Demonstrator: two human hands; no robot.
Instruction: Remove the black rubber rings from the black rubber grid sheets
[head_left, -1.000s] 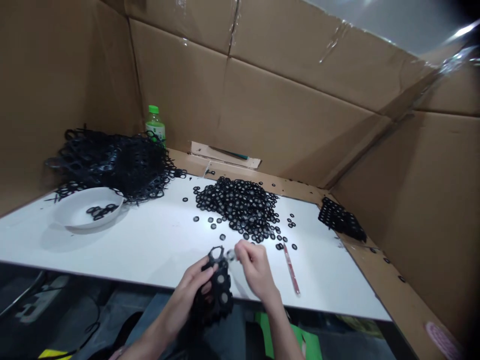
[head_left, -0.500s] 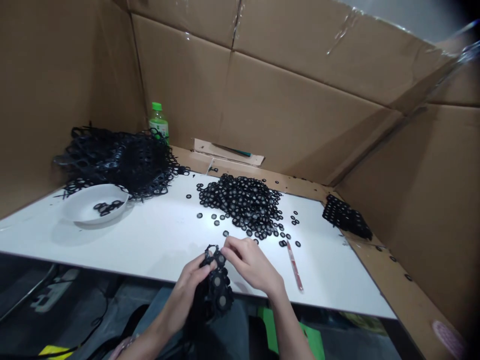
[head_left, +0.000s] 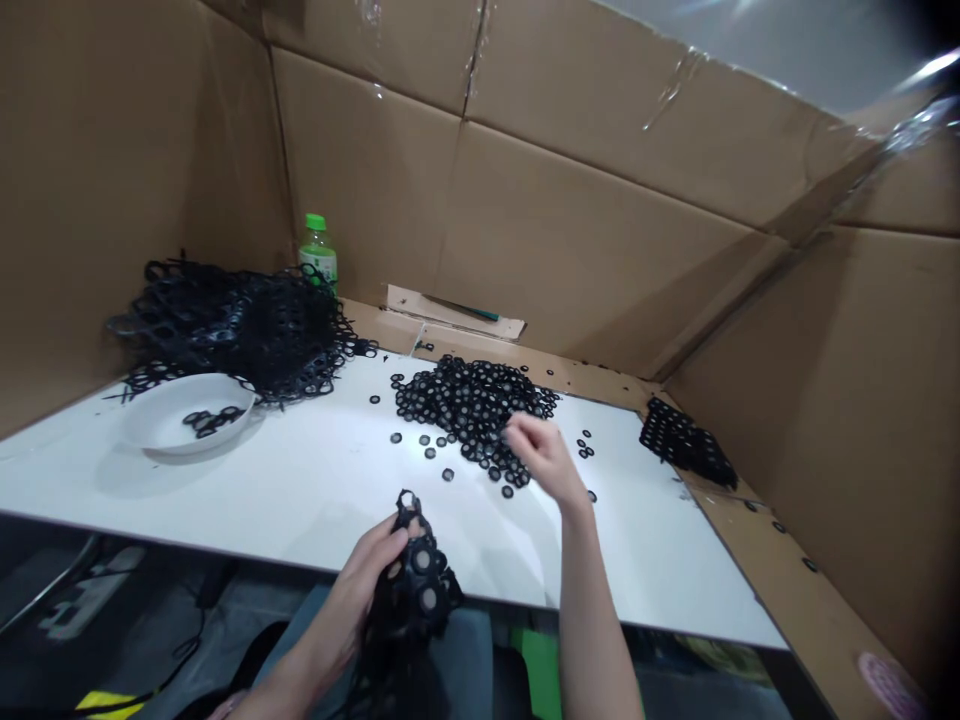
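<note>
My left hand (head_left: pixel 373 562) is closed on a floppy black rubber sheet (head_left: pixel 424 580) with round discs set in it, held at the table's near edge and hanging down over my lap. One open loop shows at the sheet's top end. Over the right side of a pile of small black rings (head_left: pixel 457 400) is my right hand (head_left: pixel 546 452), apart from the sheet. Its fingers are curled together and slightly blurred, so anything between them is hidden. Several loose rings lie on the white table (head_left: pixel 315 470) around the pile.
At the left, a white bowl (head_left: pixel 142 425) holds a few black pieces, beside a tangled heap of black webbing (head_left: pixel 247 320). A green-capped bottle (head_left: pixel 318 250) stands behind it. A perforated black sheet (head_left: pixel 686 442) lies at the right edge. Cardboard walls (head_left: pixel 585 220) enclose the table.
My right hand has left the sheet and moved up and right to the pile, fingers closed. My left hand still grips the sheet, slightly lower. The red pen-like stick is now hidden behind my right arm.
</note>
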